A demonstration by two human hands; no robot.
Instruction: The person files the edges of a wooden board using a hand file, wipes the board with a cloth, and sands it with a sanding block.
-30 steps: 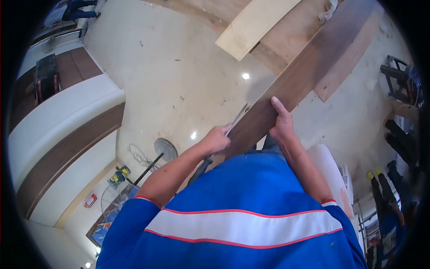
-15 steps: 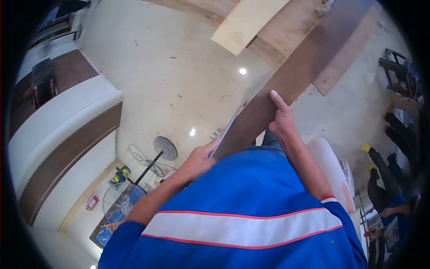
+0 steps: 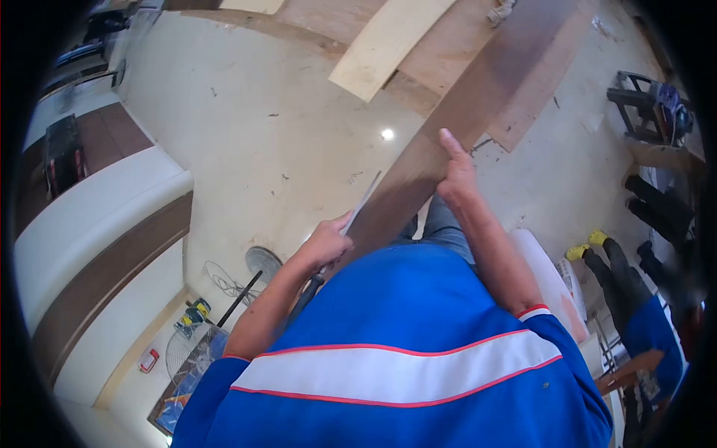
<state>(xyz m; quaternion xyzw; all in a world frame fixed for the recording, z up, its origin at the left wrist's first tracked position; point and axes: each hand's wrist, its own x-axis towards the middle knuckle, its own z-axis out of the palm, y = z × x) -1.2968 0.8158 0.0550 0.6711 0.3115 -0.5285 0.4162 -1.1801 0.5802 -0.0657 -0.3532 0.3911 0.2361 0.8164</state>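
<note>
A long brown wooden board [image 3: 407, 175] stretches from my waist toward the upper right. My right hand [image 3: 457, 175] grips its right edge, with the thumb on the upper face and the fingers hidden underneath. At the board's left edge, my left hand [image 3: 328, 243] is closed round a long, thin grey file [image 3: 364, 200]. The file's tip points away from me, and part of a dark handle shows below the hand. Whether the file touches the board edge, I cannot tell.
Pale and brown wooden sheets [image 3: 392, 45] lie on the floor ahead. A fan [image 3: 190, 355] with a round base [image 3: 263, 263] stands at left, beside a curved white and brown counter [image 3: 112, 201]. At right are a person's legs in yellow shoes [image 3: 586, 246] and a dark stand [image 3: 646, 108].
My left hand has shifted along the board's edge, and the file's handle has come into view. My right hand keeps its grip. The person at right has moved an arm.
</note>
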